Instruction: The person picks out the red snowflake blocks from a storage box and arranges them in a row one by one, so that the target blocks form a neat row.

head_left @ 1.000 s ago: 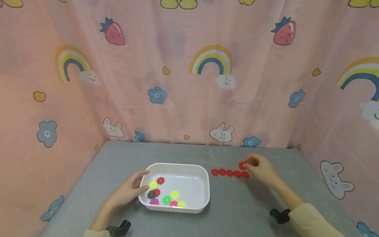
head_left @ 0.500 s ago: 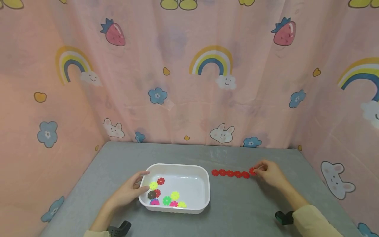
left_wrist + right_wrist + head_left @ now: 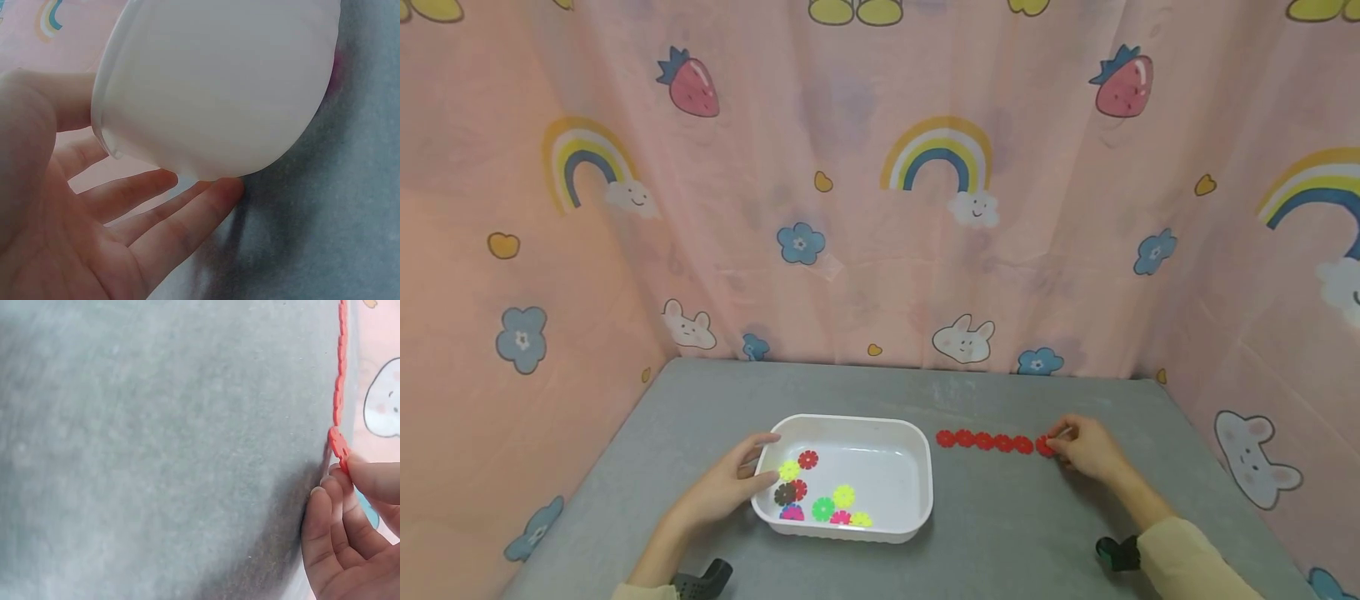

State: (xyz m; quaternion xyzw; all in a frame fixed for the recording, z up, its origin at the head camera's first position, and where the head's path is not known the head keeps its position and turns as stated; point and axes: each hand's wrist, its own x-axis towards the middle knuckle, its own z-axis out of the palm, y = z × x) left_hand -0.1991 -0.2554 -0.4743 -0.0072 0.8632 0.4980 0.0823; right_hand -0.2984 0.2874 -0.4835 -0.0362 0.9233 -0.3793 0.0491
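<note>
Pink curtain (image 3: 880, 275) behind, grey table (image 3: 1000, 517). White tray (image 3: 887, 475), left hand (image 3: 726, 477) holding its left rim. Right hand (image 3: 1086, 447) pinching. Red row (image 3: 984, 441), five long, right of tray. Red disc (image 3: 1043, 447), in the pinch, has come down from above to just beside row's right end; seemingly piece six. Mixed discs (image 3: 823, 508) in tray.

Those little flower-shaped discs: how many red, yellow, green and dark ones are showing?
Red discs: 8 (5 lined up, 1 in the right hand, 2 in the tray)
Yellow discs: 3
Green disc: 1
Dark disc: 1
Total showing: 13
</note>
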